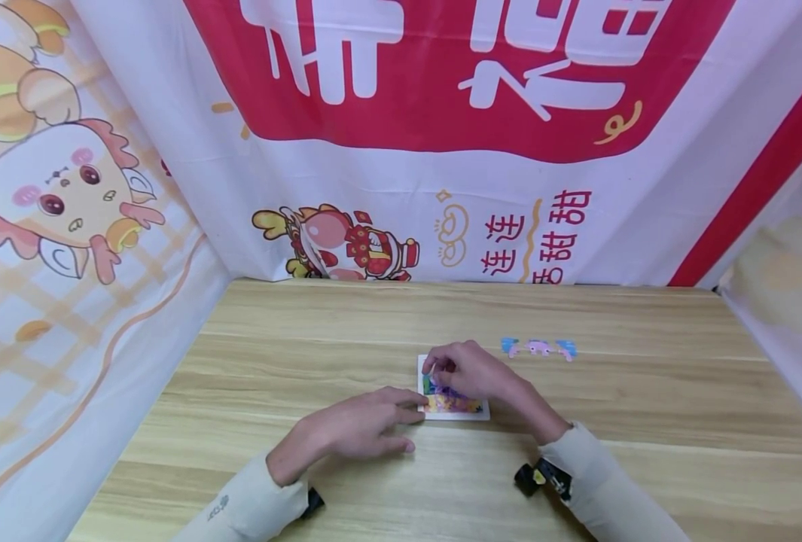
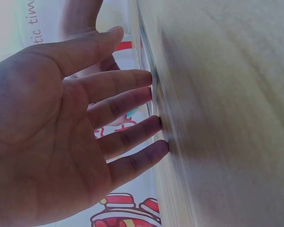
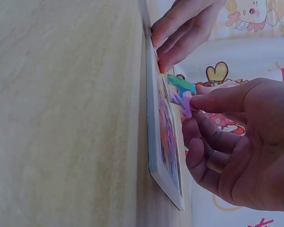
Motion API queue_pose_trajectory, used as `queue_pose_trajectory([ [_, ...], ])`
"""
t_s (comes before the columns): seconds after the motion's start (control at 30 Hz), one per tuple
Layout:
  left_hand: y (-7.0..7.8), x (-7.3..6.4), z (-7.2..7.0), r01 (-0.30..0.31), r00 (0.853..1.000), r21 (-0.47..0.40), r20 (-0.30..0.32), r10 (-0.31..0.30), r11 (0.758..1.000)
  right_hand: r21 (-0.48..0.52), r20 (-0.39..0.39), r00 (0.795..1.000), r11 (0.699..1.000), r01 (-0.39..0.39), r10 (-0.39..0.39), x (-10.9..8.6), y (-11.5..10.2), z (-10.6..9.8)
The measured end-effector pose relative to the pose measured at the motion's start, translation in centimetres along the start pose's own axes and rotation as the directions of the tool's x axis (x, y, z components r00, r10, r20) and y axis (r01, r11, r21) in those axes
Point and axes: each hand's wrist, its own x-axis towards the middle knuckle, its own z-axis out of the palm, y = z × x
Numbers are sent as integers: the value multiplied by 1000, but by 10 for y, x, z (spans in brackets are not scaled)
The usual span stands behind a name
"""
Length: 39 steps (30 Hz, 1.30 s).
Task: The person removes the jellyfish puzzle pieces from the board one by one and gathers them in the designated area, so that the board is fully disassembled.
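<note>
A small puzzle board (image 1: pixel 483 415) with a white border and a colourful picture lies flat on the wooden table. Between thumb and fingers, my right hand (image 1: pixel 471 370) pinches a puzzle piece (image 3: pixel 182 98) in green, blue and pink, tilted over the board's picture in the right wrist view. My left hand (image 1: pixel 367 423) has its fingers nearly straight and spread, with the fingertips (image 2: pixel 150 78) right at the board's near left side. Part of the picture is hidden behind the right hand.
Several loose puzzle pieces (image 1: pixel 538 348) in pink and blue lie in a row on the table (image 1: pixel 292 331), beyond the board to the right. A printed cloth (image 1: pixel 509 162) hangs along the table's back edge, and another cloth (image 1: pixel 68 316) stands on the left.
</note>
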Motion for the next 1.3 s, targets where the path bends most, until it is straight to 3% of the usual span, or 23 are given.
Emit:
queue_pose_trajectory([
  [0.57,0,0,0,9,1000,-12,4,-9,1000,53,-25,1000,998,-15,17,-12,14,-19],
  [1.3,0,1,0,23,1000,-9,6,-22,1000,50,-83,993,996,-80,84,-43,58,-48],
])
